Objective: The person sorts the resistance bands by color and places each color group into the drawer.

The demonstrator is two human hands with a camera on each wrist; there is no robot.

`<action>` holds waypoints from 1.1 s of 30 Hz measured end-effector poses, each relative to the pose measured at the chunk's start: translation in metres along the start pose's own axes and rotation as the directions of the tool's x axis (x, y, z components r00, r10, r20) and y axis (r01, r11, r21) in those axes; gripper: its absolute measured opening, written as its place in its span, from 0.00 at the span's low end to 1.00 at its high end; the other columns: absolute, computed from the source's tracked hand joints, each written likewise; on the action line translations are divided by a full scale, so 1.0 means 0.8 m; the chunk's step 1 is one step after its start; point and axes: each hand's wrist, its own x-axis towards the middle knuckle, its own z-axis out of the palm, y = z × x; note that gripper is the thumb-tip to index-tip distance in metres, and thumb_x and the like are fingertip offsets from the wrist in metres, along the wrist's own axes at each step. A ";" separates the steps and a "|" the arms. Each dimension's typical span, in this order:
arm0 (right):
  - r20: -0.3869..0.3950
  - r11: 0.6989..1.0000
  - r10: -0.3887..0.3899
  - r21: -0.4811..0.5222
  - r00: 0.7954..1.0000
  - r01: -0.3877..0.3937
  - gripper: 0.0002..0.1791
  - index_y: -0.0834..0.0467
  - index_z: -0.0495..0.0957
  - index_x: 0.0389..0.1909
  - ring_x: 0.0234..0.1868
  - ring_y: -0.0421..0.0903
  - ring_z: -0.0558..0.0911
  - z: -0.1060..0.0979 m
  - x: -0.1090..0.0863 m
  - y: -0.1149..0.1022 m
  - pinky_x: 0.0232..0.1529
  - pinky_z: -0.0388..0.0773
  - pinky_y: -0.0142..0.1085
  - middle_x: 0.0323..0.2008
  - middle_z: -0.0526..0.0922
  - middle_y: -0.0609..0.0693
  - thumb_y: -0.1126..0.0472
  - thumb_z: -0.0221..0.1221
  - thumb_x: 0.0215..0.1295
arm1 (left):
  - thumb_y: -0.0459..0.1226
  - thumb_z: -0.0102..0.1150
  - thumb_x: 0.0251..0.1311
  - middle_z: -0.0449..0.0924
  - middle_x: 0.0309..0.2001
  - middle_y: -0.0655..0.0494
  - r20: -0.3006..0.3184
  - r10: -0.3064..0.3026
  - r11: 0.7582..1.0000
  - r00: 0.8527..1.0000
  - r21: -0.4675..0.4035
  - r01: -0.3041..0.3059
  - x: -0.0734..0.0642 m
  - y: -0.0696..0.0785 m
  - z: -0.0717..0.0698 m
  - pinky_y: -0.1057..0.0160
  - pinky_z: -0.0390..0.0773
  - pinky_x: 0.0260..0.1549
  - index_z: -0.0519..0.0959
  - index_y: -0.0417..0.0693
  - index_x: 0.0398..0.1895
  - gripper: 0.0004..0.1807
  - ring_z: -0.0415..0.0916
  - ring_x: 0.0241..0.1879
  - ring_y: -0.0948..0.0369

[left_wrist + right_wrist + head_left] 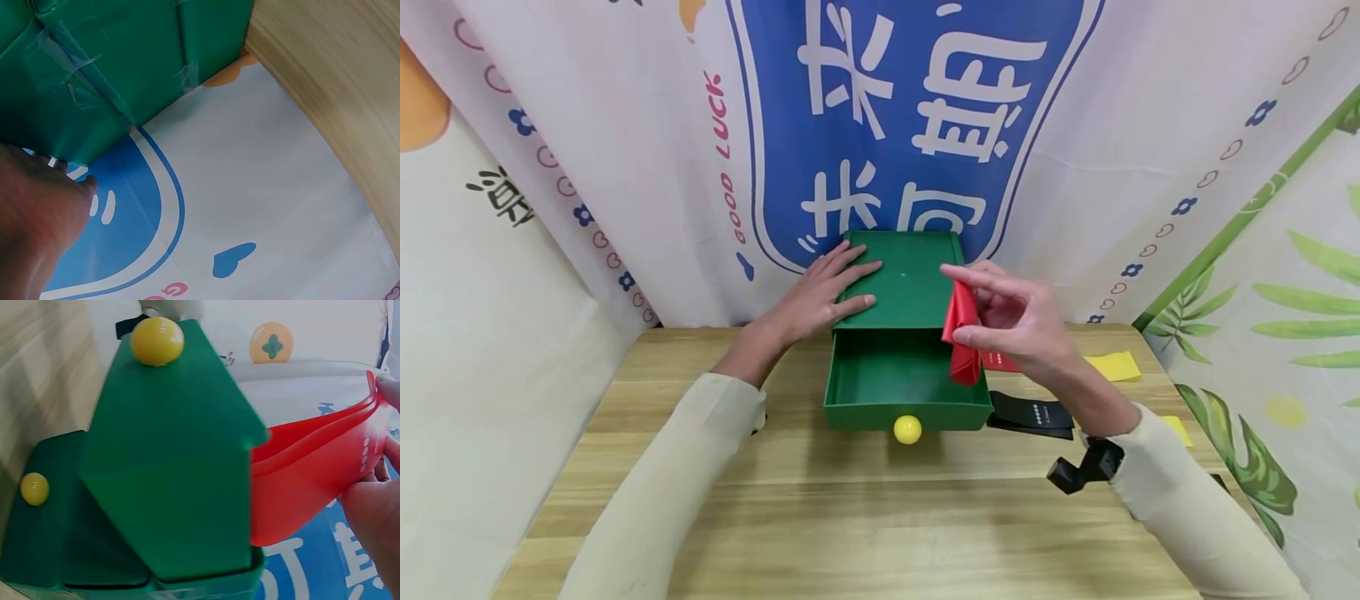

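Red strip (964, 321): glossy, thin, flexible, folded in layers; R wrist view shows a row of white dots + tiny print nr held end, too small to read. It's over R side of the pulled-out drawer (887, 375), green w/ yellow knob (907, 429). R hand (1022, 321): grip pinched on strip btwn thumb & fingers. L hand (820, 296): grip spread wide, nothing held, fingers flat on green box (906, 287). Black strips (1030, 412) on counter (775, 533), R of drawer, also w/ white dots + illegible print. Cloth (677, 150) behind: pink "GOOD LUCK", plus big white Chinese chars on blue, incl. 来, 期, 可.
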 end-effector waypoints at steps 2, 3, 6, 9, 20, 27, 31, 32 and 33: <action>0.019 1.000 0.000 0.001 1.000 0.000 0.34 0.65 0.77 0.70 0.49 0.51 0.83 0.005 0.000 0.005 0.48 0.86 0.32 0.53 0.77 0.59 0.73 0.71 0.62 | 0.60 0.46 0.77 0.44 0.87 0.51 0.000 -0.001 1.000 1.000 0.005 0.001 0.000 -0.001 0.001 0.39 0.36 0.82 0.60 0.59 0.85 0.38 0.29 0.86 0.50; 0.031 1.000 0.000 0.002 1.000 0.000 0.34 0.66 0.76 0.70 0.48 0.51 0.83 0.006 0.000 0.008 0.48 0.86 0.32 0.52 0.77 0.58 0.73 0.71 0.61 | 0.61 0.46 0.77 0.44 0.87 0.51 0.000 -0.002 1.000 1.000 0.007 0.002 0.000 -0.001 0.001 0.39 0.36 0.82 0.60 0.59 0.85 0.38 0.29 0.86 0.50; 0.071 1.000 0.002 0.014 0.997 -0.003 0.34 0.69 0.76 0.69 0.47 0.52 0.82 0.010 -0.001 0.016 0.47 0.86 0.33 0.50 0.77 0.59 0.72 0.72 0.61 | 0.61 0.45 0.77 0.44 0.87 0.51 0.001 -0.005 1.000 1.000 0.011 0.005 0.000 -0.001 0.001 0.38 0.36 0.82 0.60 0.59 0.85 0.38 0.30 0.86 0.51; 0.117 1.000 0.021 -0.004 0.993 -0.020 0.34 0.69 0.76 0.69 0.49 0.53 0.81 0.013 -0.002 0.023 0.47 0.86 0.33 0.52 0.77 0.59 0.68 0.73 0.62 | 0.62 0.44 0.77 0.44 0.87 0.51 0.001 -0.007 1.000 1.000 0.013 0.007 0.000 0.000 0.001 0.38 0.36 0.82 0.59 0.59 0.85 0.38 0.29 0.86 0.51; 0.238 0.969 0.089 -0.243 0.967 -0.029 0.33 0.63 0.78 0.69 0.52 0.54 0.79 0.022 0.001 0.038 0.45 0.84 0.37 0.54 0.81 0.54 0.63 0.74 0.63 | 0.61 0.44 0.77 0.44 0.87 0.51 0.004 -0.007 1.000 1.000 0.006 0.007 0.000 -0.001 0.001 0.38 0.36 0.81 0.59 0.59 0.85 0.38 0.29 0.86 0.50; 0.258 0.960 0.102 -0.280 0.961 -0.026 0.33 0.63 0.78 0.69 0.56 0.53 0.77 0.030 0.005 0.041 0.49 0.86 0.40 0.56 0.81 0.55 0.67 0.74 0.61 | 0.60 0.44 0.77 0.44 0.87 0.51 -0.002 -0.006 1.000 1.000 0.007 0.006 -0.001 0.001 0.000 0.37 0.37 0.81 0.60 0.59 0.85 0.38 0.30 0.86 0.50; 0.254 0.952 0.101 -0.306 0.962 -0.019 0.34 0.62 0.78 0.69 0.56 0.51 0.78 0.034 0.005 0.041 0.51 0.86 0.41 0.56 0.81 0.54 0.66 0.75 0.61 | 0.60 0.44 0.77 0.45 0.87 0.50 -0.005 -0.003 1.000 1.000 0.003 0.003 0.000 0.001 0.001 0.37 0.37 0.81 0.60 0.59 0.85 0.37 0.30 0.86 0.51; 0.257 0.951 0.092 -0.308 0.962 -0.008 0.34 0.63 0.78 0.69 0.56 0.50 0.78 0.034 0.005 0.041 0.52 0.86 0.42 0.57 0.82 0.55 0.66 0.75 0.60 | 0.60 0.44 0.77 0.45 0.87 0.50 -0.006 -0.002 1.000 1.000 0.004 0.002 0.000 0.001 0.001 0.38 0.37 0.81 0.60 0.59 0.85 0.38 0.30 0.86 0.51; 0.261 0.952 0.081 -0.306 0.962 0.003 0.34 0.63 0.78 0.69 0.56 0.50 0.79 0.035 0.005 0.041 0.54 0.86 0.44 0.57 0.82 0.56 0.67 0.75 0.60 | 0.61 0.44 0.77 0.45 0.87 0.50 -0.007 -0.001 1.000 1.000 0.003 0.001 0.000 0.000 0.001 0.38 0.37 0.81 0.60 0.59 0.85 0.38 0.29 0.86 0.51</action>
